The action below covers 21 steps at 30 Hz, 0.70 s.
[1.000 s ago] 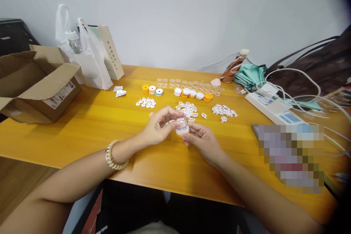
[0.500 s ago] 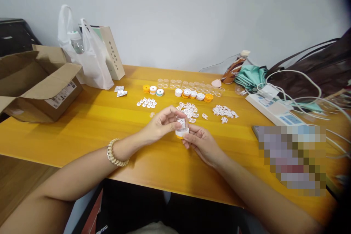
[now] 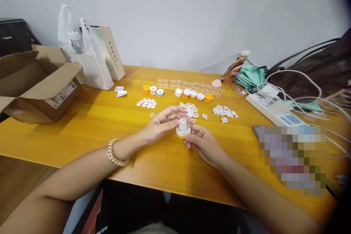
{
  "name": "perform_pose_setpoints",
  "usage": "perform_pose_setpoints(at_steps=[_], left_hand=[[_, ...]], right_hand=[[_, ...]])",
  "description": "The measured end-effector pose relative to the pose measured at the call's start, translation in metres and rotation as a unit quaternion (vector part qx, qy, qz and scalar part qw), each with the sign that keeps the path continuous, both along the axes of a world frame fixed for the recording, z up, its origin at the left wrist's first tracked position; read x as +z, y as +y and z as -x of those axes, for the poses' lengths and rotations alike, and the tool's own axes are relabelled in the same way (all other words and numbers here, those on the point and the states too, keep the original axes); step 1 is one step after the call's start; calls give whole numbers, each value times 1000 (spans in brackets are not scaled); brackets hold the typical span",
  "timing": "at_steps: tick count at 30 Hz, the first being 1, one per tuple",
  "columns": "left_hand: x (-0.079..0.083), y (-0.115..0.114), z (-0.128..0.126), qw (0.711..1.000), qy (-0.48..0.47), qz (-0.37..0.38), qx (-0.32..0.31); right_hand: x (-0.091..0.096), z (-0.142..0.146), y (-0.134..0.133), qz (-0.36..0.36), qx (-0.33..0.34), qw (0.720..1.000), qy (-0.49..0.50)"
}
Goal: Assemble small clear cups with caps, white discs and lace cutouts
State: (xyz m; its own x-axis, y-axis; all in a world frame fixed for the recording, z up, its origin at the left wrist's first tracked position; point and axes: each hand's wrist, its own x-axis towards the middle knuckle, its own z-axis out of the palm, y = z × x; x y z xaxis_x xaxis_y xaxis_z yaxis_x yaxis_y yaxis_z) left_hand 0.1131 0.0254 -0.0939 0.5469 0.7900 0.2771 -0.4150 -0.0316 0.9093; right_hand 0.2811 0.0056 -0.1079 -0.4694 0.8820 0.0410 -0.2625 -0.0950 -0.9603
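Note:
A small round container with a white and orange base stands upright between my hands, above the table. Its clear cover is on top, and white openwork pieces show inside. My right hand is closed on the base, thumb in front, other fingers partly hidden behind. At the cover's left side, my left hand has its thumb and fingers apart; whether the fingertips still touch the cover is unclear. Just beyond lies a pile of white openwork plastic pieces, partly covered by the container and hand.
Behind are rows of clear covers, white and orange round bases, and small white knobbed parts. Another openwork pile lies right. A cardboard box stands left; a power strip, cables and a bottle are right.
My left thumb has moved left off the front of the clear cover, and the fingers have loosened. More of the cover shows. My right hand keeps its hold on the base.

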Motion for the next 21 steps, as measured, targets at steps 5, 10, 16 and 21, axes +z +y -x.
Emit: perform_pose_setpoints(at_steps=[5, 10, 16, 21], left_hand=[[-1, 0, -1, 998, 17, -36, 51], [0, -1, 2, 1000, 18, -8, -3], [1, 0, 3, 998, 39, -19, 33], [0, 2, -1, 997, 47, -18, 63]], right_hand=[[3, 2, 1, -12, -21, 999, -38], [0, 1, 0, 11, 19, 999, -25], [2, 0, 1, 7, 17, 1000, -21], [2, 1, 1, 31, 8, 999, 0]])
